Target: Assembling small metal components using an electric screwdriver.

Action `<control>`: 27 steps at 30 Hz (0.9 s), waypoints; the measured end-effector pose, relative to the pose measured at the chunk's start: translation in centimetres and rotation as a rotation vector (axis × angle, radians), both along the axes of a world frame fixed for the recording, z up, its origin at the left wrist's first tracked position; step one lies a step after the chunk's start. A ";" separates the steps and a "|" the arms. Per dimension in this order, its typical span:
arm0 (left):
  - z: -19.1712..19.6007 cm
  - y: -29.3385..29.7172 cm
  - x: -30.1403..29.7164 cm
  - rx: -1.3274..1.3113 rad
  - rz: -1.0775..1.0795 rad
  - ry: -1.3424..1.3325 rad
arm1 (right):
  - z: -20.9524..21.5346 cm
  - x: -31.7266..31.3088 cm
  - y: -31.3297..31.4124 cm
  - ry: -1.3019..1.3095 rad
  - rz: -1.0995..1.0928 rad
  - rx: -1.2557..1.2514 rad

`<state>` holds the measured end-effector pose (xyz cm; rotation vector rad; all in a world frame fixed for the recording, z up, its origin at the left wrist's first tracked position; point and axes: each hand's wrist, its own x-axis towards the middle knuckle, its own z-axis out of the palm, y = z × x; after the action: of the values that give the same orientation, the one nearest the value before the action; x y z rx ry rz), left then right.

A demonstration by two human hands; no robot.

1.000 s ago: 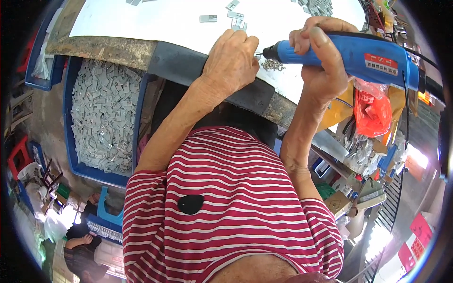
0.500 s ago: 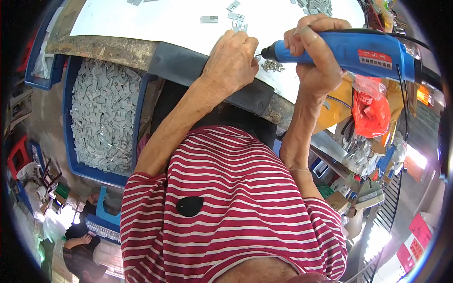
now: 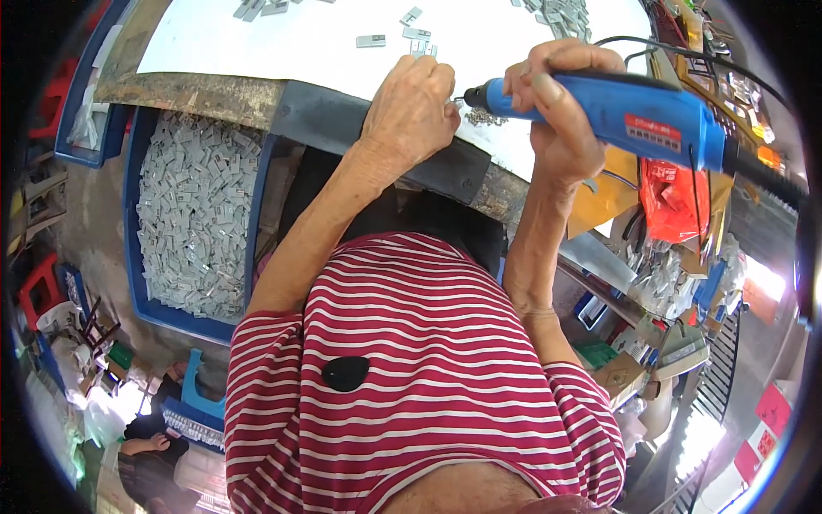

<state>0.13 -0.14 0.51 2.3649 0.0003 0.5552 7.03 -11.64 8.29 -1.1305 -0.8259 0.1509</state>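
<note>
My right hand (image 3: 561,107) grips a blue corded electric screwdriver (image 3: 616,107), held level with its tip pointing left. The tip meets a small grey metal piece pinched under the fingers of my left hand (image 3: 411,107), at the near edge of the white table (image 3: 282,47). The piece itself is mostly hidden by my fingers. A little heap of small screws (image 3: 486,117) lies just below the tool's tip. Loose grey metal plates (image 3: 371,40) lie scattered farther back on the table.
A blue crate (image 3: 257,197) full of small grey metal parts stands on the floor to my left. An orange plastic bag (image 3: 672,201), packets and boxes crowd the right side. Another person (image 3: 150,428) sits low at the lower left beside another blue crate (image 3: 193,403).
Both hands and the screwdriver have stayed together at the table edge; the view has shifted slightly, nothing taken up or let go.
</note>
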 end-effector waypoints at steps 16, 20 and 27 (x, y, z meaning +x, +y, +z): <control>-0.6 0.2 -0.2 0.000 -0.008 -0.018 | -0.4 -0.9 -3.2 0.042 -0.081 0.239; -0.8 0.3 0.0 -0.006 -0.015 -0.035 | -0.3 -1.2 -3.7 0.073 -0.086 0.277; -0.4 0.2 0.0 -0.018 0.002 0.026 | -0.3 -1.4 -4.4 0.075 -0.104 0.285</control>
<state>0.12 0.05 0.12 2.3546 0.0193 0.5229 5.61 -16.08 8.01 -0.8909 -0.6960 -0.0117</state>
